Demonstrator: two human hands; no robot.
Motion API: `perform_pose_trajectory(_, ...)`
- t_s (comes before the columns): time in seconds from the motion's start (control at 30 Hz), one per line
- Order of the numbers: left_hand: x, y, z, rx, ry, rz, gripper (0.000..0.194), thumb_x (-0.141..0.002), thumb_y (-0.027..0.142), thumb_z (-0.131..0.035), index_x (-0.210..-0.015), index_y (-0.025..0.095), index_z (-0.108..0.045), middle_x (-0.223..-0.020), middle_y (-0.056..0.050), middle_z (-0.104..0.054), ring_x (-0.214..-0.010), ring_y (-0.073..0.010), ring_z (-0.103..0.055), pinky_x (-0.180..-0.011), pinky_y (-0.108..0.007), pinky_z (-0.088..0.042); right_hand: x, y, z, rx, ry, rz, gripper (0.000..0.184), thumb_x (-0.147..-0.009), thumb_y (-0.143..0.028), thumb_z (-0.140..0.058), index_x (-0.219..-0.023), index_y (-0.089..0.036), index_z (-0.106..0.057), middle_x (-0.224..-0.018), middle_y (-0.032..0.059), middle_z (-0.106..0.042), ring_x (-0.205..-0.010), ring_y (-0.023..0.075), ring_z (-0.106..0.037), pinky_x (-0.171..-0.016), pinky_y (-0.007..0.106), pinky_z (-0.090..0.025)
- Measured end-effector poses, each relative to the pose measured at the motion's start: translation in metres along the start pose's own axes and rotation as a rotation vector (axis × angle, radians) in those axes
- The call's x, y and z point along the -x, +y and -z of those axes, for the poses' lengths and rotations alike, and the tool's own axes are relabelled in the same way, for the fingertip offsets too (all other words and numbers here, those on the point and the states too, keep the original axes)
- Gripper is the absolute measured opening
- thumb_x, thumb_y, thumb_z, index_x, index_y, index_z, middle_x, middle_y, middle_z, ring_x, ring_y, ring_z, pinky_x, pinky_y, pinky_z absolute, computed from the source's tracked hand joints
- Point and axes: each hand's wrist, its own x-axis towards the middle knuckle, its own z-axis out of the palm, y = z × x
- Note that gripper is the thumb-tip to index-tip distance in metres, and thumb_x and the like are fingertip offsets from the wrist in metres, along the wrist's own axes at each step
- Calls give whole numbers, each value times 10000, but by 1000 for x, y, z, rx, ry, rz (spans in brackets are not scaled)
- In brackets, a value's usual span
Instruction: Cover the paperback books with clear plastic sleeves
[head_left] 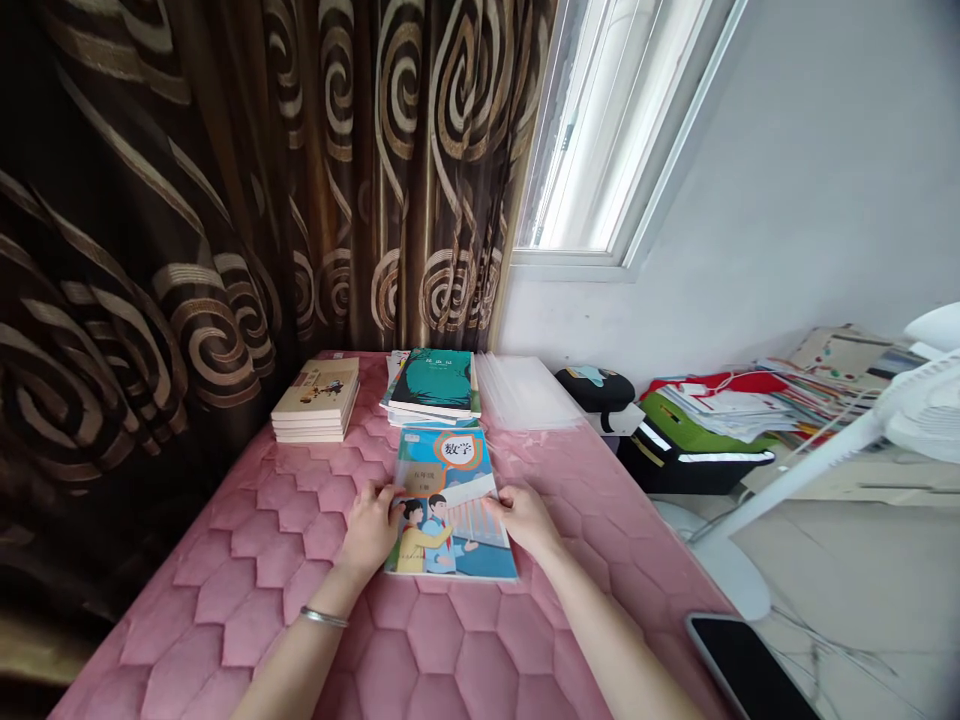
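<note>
A blue math textbook (457, 530) with two cartoon figures on its cover lies face up on the pink quilted surface. My left hand (371, 525) grips its left edge, thumb on the cover and fingers curled. On the opposite edge, my right hand (526, 517) holds the book with the thumb on top; its other fingers are partly hidden. Just beyond the textbook's top edge is a pile of books with a teal book (433, 382) uppermost. A sheaf of clear plastic covers (525, 392) lies to the right of that pile.
Several tan-covered books (319, 395) are stacked at the back left, near the patterned curtain (405, 180). A phone (750, 665) lies at the lower right. Past the right edge are a white fan (810, 470), a black case (596, 388) and a green bag (690, 430) under papers.
</note>
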Motion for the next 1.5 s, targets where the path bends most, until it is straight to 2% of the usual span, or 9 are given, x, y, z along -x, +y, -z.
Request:
perform_pose_trajectory(0.2,14,2,0,-172,37,-24,372,-930,203,-408,-1245,254,-598,-1226,-98,-544,-1110,-261,-510,-944,-427,-417,5,-2,-4,24,49,-58,295,-843,-432,-509,-691,-204,-619,-697,23,-704,-651,165,-620,-533,236,-331)
perform_pose_trajectory(0.4,15,9,5,-232,16,-20,345,-919,192,-424,-1178,258,-643,-1283,-104,-539,-1146,-286,-489,-929,-456,-402,11,-7,-3,66,60,-104,264,-877,-426,-510,-788,-215,-642,-784,9,-721,-729,160,-644,-554,234,-339)
perform_pose_trajectory(0.57,24,13,0,-90,-108,-358,440,-858,50,-412,-1096,297,-687,-1266,-57,-596,-1174,-229,-503,-992,-425,-365,14,-13,-1,186,150,-64,189,-862,-356,-579,-978,-219,-640,-953,31,-672,-884,181,-615,-619,239,-392)
perform_pose_trajectory(0.67,29,16,-1,30,-200,-456,407,-859,80,-446,-1109,299,-681,-1216,-48,-622,-1156,-213,-535,-1001,-408,-377,23,-21,2,305,200,48,160,-844,-250,-605,-997,-234,-651,-1071,62,-609,-1045,217,-547,-726,257,-425)
perform_pose_trajectory(0.8,27,15,3,92,-251,-448,284,-851,168,-556,-1051,314,-696,-1270,-32,-596,-1197,-225,-524,-1014,-404,-388,55,-37,-2,304,101,270,97,-845,-194,-604,-850,-254,-680,-955,31,-618,-961,197,-554,-867,299,-414)
perform_pose_trajectory(0.9,26,15,6,71,-251,-442,270,-841,158,-573,-1011,316,-711,-1270,-29,-606,-1206,-226,-529,-1023,-400,-393,82,-44,-12,215,33,389,85,-855,-254,-611,-895,-266,-685,-977,22,-627,-934,184,-569,-886,311,-412)
perform_pose_trajectory(1.0,34,19,6,30,-256,-451,318,-822,176,-601,-1101,305,-681,-1298,-45,-599,-1236,-240,-512,-1057,-428,-370,97,-45,-21,203,53,404,161,-820,-311,-662,-978,-284,-677,-1067,30,-621,-996,205,-568,-911,346,-398)
perform_pose_trajectory(1.2,64,26,-4,-57,-166,-374,514,-805,240,-639,-1309,280,-546,-1420,-80,-511,-1318,-289,-432,-1115,-549,-249,98,-43,-29,154,93,374,125,-825,-343,-669,-920,-262,-674,-1072,37,-637,-1033,212,-574,-943,360,-363)
perform_pose_trajectory(1.5,63,23,-4,-35,-140,-319,459,-806,277,-680,-1254,329,-595,-1367,-57,-570,-1295,-293,-463,-1084,-574,-256,98,-45,-27,163,75,389,106,-840,-292,-656,-933,-242,-652,-1098,34,-660,-1026,206,-580,-930,359,-347)
